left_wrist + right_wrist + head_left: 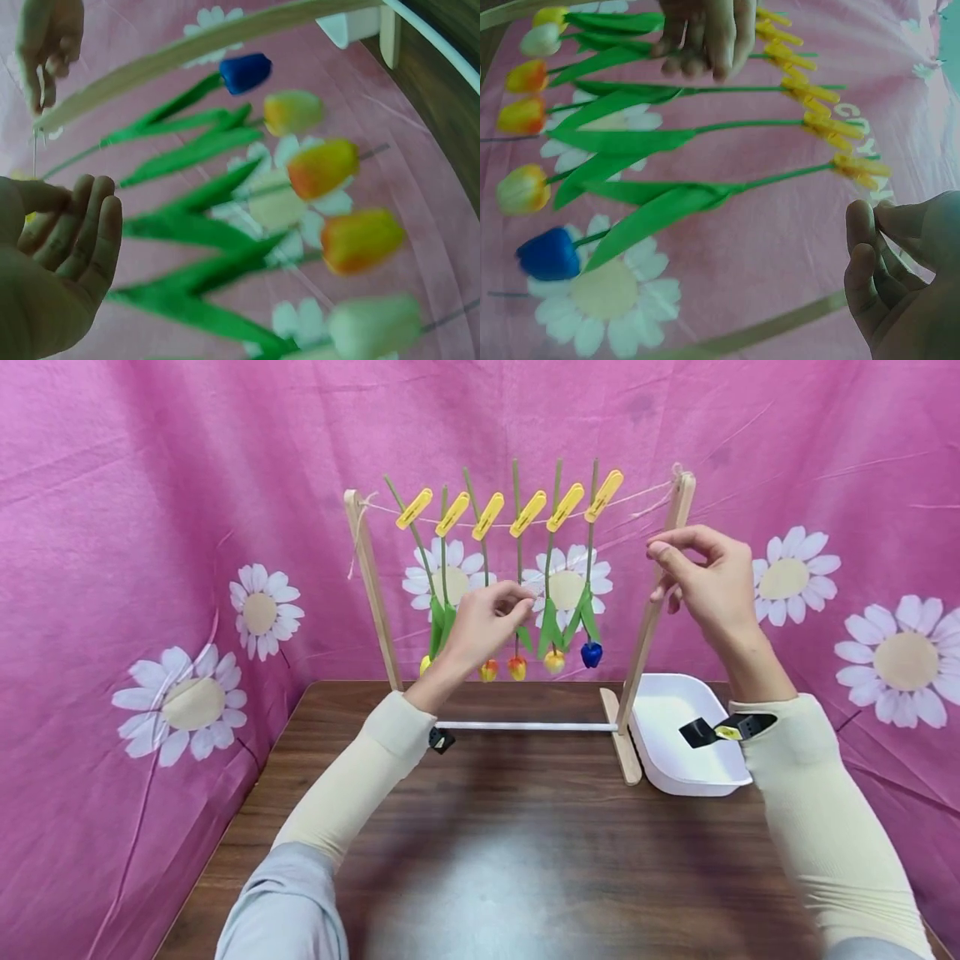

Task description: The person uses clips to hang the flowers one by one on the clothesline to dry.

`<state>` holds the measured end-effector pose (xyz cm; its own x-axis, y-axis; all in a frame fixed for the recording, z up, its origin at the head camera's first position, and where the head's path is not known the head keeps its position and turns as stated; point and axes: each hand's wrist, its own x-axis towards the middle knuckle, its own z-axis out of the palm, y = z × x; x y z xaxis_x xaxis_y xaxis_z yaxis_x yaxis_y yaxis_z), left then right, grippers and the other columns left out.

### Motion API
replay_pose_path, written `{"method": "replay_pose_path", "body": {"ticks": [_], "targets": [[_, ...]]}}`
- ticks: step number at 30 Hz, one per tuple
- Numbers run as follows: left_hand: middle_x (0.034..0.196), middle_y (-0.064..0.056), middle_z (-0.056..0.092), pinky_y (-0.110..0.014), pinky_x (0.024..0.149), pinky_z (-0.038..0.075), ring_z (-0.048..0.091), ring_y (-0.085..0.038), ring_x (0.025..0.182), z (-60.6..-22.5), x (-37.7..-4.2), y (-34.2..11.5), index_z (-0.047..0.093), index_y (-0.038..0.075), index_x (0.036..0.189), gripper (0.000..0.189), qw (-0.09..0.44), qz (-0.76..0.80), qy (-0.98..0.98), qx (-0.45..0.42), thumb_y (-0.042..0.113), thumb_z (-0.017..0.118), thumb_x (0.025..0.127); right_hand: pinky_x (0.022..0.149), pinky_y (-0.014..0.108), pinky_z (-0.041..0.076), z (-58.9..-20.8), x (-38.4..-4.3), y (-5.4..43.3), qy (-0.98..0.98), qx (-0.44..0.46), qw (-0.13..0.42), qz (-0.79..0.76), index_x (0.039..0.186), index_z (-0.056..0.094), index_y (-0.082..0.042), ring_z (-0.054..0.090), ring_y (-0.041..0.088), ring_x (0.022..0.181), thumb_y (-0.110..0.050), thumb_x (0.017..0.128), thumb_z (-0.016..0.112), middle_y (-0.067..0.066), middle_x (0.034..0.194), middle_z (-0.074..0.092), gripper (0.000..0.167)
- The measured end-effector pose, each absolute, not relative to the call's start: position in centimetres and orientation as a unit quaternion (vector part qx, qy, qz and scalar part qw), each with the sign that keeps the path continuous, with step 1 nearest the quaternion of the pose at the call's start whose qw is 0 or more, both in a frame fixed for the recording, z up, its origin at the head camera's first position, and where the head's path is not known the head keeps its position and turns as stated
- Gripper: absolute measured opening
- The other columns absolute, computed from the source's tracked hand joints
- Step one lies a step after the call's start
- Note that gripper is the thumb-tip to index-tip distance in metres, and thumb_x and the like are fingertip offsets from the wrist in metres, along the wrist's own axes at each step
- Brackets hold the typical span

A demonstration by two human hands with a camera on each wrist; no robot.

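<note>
Several artificial tulips hang heads down from a string (pixel 637 502), each stem gripped by a yellow clothespin (pixel 603 496). At the right end is a blue tulip (pixel 592 654); the others have orange, yellow or pale heads. My left hand (pixel 487 622) hovers in front of the middle stems with its fingers loosely bent, covering parts of some flowers. Nothing shows in its grasp in the left wrist view. Beside the right wooden post (pixel 643 639), my right hand (pixel 708 572) is raised, thumb and index fingertips close together. No object is visible between them.
The string spans two wooden posts, the left post (pixel 372 589) and the right one, joined low down by a white bar (pixel 525 726). A white plastic tub (pixel 663 777) stands right of the frame on the brown table (pixel 480 860). Behind hangs a pink flowered cloth (pixel 300 460).
</note>
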<state>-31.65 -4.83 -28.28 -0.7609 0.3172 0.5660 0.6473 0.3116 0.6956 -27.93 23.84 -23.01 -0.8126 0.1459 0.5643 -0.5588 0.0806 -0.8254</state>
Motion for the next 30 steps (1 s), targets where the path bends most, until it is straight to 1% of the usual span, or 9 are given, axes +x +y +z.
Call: {"method": "replay_pose_path", "body": {"ticks": [2,6,10,12,16,19,22,26,30], "targets": [[0.096,-0.009,0.08,-0.024,0.072,0.057,0.071,-0.016,0.079,-28.8,-31.6,-6.0,0.077,0.004,0.111,0.014,0.171,-0.503,-0.792,-0.302,0.014,0.069,0.104,0.038,0.02,0.045,-23.7,-27.7,24.6,-0.695,0.144,0.263,0.653,0.106,0.08,0.001,0.065,0.011,0.044,-0.01,0.097,0.079,0.0,0.091,0.078,0.014],[0.091,-0.015,0.079,-0.022,0.07,0.056,0.072,-0.023,0.077,-29.8,-31.7,-8.5,0.076,0.002,0.107,0.011,0.182,-0.519,-0.78,-0.299,0.01,0.07,0.103,0.038,0.019,0.045,-25.2,-27.3,26.2,-0.71,0.128,0.254,0.644,0.106,0.081,-0.004,0.065,0.01,0.044,-0.01,0.097,0.078,-0.002,0.088,0.078,0.011],[0.088,-0.018,0.077,-0.025,0.068,0.059,0.073,-0.028,0.074,-30.4,-32.0,-10.7,0.075,-0.001,0.108,0.015,0.188,-0.541,-0.767,-0.29,0.012,0.07,0.104,0.039,0.019,0.046,-26.8,-27.1,27.7,-0.728,0.107,0.25,0.63,0.105,0.081,-0.007,0.065,0.008,0.045,-0.01,0.098,0.077,-0.007,0.088,0.079,0.009],[0.088,-0.018,0.078,-0.027,0.068,0.062,0.074,-0.025,0.073,-30.7,-32.1,-11.9,0.076,-0.001,0.108,0.017,0.195,-0.546,-0.765,-0.281,0.014,0.07,0.104,0.04,0.019,0.047,-27.5,-27.0,28.4,-0.746,0.09,0.249,0.611,0.106,0.081,-0.009,0.066,0.007,0.046,-0.012,0.1,0.076,-0.011,0.087,0.079,0.009],[0.087,-0.021,0.077,-0.033,0.066,0.063,0.072,-0.015,0.069,-31.4,-32.3,-14.2,0.076,-0.002,0.107,0.018,0.203,-0.562,-0.76,-0.257,0.015,0.072,0.104,0.042,0.019,0.048,-29.0,-26.8,30.0,-0.79,0.053,0.249,0.557,0.107,0.081,-0.017,0.066,0.004,0.047,-0.017,0.103,0.073,-0.019,0.086,0.077,0.009],[0.087,-0.025,0.075,-0.03,0.064,0.062,0.071,-0.012,0.066,-32.1,-32.3,-15.8,0.075,-0.005,0.106,0.017,0.206,-0.576,-0.753,-0.243,0.012,0.073,0.102,0.042,0.019,0.049,-30.0,-26.5,31.2,-0.815,0.028,0.245,0.524,0.106,0.08,-0.022,0.065,0.003,0.048,-0.021,0.103,0.073,-0.026,0.082,0.075,0.008],[0.085,-0.029,0.074,-0.024,0.062,0.06,0.069,-0.012,0.064,-32.9,-32.2,-17.4,0.074,-0.006,0.105,0.017,0.21,-0.583,-0.751,-0.229,0.011,0.075,0.101,0.042,0.019,0.05,-31.1,-26.3,32.3,-0.835,0.015,0.238,0.496,0.11,0.078,-0.016,0.065,0.001,0.048,-0.024,0.104,0.071,-0.032,0.077,0.072,0.012],[0.081,-0.028,0.071,-0.024,0.055,0.055,0.064,-0.015,0.061,-34.1,-31.8,-19.4,0.074,-0.003,0.105,0.019,0.208,-0.572,-0.764,-0.216,0.015,0.074,0.102,0.042,0.019,0.05,-32.7,-26.0,33.6,-0.861,0.016,0.234,0.451,0.125,0.072,0.002,0.066,-0.002,0.05,-0.021,0.109,0.062,-0.039,0.075,0.068,0.029],[0.077,-0.022,0.073,-0.019,0.054,0.054,0.066,-0.02,0.061,-35.4,-31.5,-21.3,0.075,-0.001,0.105,0.017,0.228,-0.509,-0.798,-0.227,0.015,0.071,0.104,0.046,0.02,0.053,-34.0,-25.7,34.9,-0.881,0.021,0.219,0.418,0.137,0.065,0.005,0.067,-0.009,0.056,-0.017,0.113,0.048,-0.048,0.079,0.061,0.036]]}}
